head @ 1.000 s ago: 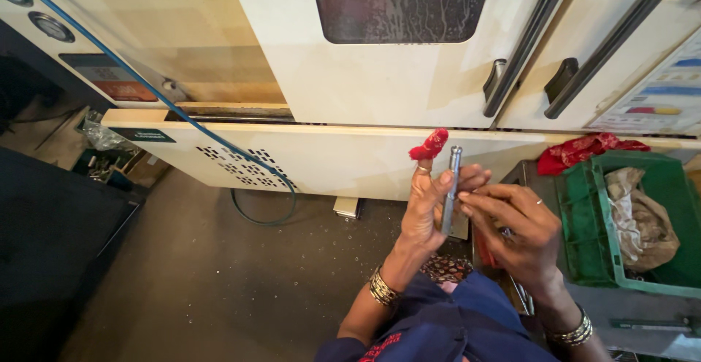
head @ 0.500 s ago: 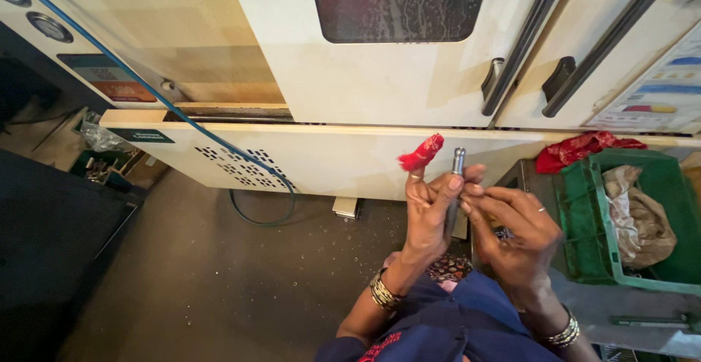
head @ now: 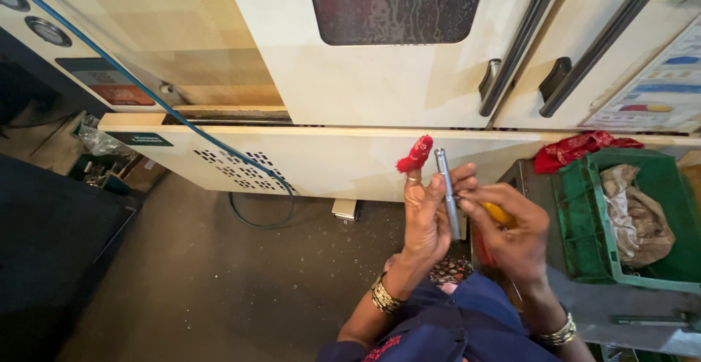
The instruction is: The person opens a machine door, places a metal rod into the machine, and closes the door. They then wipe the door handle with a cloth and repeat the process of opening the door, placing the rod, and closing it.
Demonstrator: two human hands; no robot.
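Observation:
My left hand [head: 427,212] holds a slim grey metal rod [head: 447,190] upright between thumb and fingers. One finger of that hand is wrapped in a red cloth strip [head: 415,155] that sticks up above the hand. My right hand [head: 515,227] is closed around a yellow-handled tool [head: 498,214] and touches the rod from the right. Both wrists carry gold bangles. Both hands sit in front of a cream machine panel [head: 350,154].
A green plastic crate [head: 621,256] with crumpled cloth stands at the right, a red rag [head: 580,146] behind it. A blue hose [head: 146,88] runs across the machine. Dark door handles [head: 511,62] sit above. The floor at left is grey concrete beside a dark cabinet [head: 51,252].
Both hands have shifted slightly left and up with the rod. The rod stays upright in the left hand, and the right hand has closed in against it.

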